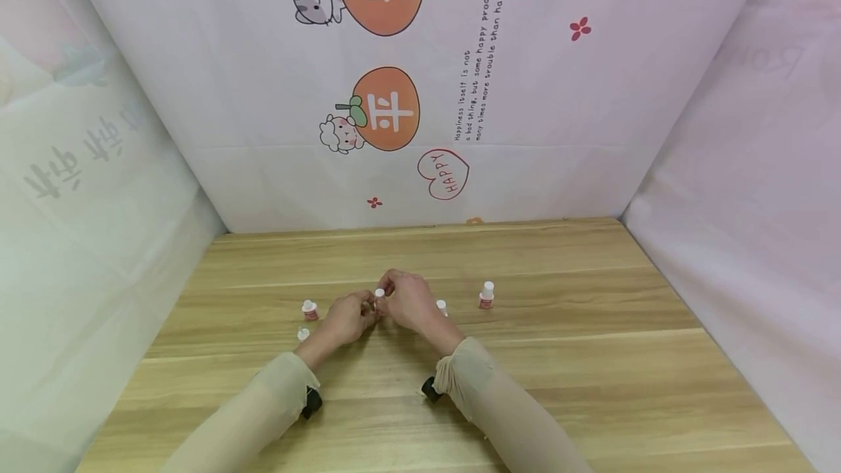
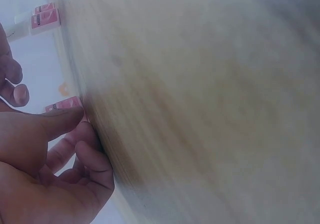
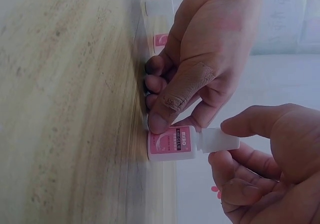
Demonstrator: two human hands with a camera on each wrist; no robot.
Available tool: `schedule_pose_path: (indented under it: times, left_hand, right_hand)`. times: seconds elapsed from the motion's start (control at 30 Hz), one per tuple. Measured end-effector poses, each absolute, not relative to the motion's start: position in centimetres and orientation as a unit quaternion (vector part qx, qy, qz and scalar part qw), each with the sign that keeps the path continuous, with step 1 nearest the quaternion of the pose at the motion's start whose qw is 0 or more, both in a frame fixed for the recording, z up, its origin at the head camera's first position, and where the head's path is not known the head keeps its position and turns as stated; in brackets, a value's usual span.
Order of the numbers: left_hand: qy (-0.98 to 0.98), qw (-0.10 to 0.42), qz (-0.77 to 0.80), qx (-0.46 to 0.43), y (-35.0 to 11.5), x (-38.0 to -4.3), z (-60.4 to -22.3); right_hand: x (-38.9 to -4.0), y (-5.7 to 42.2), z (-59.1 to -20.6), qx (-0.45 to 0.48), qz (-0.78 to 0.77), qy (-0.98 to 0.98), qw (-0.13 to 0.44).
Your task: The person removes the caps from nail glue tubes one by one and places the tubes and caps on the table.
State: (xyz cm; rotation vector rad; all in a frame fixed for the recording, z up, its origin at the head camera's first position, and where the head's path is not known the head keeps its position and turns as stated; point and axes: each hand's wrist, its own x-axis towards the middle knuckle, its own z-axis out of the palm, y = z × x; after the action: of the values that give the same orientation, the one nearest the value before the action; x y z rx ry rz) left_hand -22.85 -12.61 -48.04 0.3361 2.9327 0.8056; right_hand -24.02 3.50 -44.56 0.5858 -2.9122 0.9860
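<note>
A small nail glue bottle [image 3: 172, 143] with a pink label and white cap [image 3: 220, 140] stands upright on the table between the hands. My left hand [image 1: 348, 314] grips the bottle's lower body, its thumb against the label in the right wrist view. My right hand [image 1: 409, 303] pinches the white cap between thumb and fingers. The cap sits at the bottle's top; how firmly it is seated I cannot tell. In the left wrist view, the fingers of my left hand [image 2: 55, 169] cover most of the bottle, and only part of its pink label [image 2: 65, 104] shows.
Two similar bottles, one farther back [image 1: 310, 310] and one nearer [image 1: 303, 334], stand left of my left hand, with narrow tips. To the right are a partly hidden bottle [image 1: 442, 306] and a white-capped bottle [image 1: 486, 295]. A printed cloth [image 1: 525, 166] rises behind the wooden table [image 1: 558, 385].
</note>
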Motion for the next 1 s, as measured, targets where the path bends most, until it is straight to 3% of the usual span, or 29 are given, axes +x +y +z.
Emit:
schedule_pose_path:
  times: [1.0]
  left_hand:
    - [0.957,0.047,0.266,0.104,-12.6,-22.84,-48.07]
  right_hand:
    - [-24.09,3.54,-44.56,0.177,0.319,-0.931,0.01]
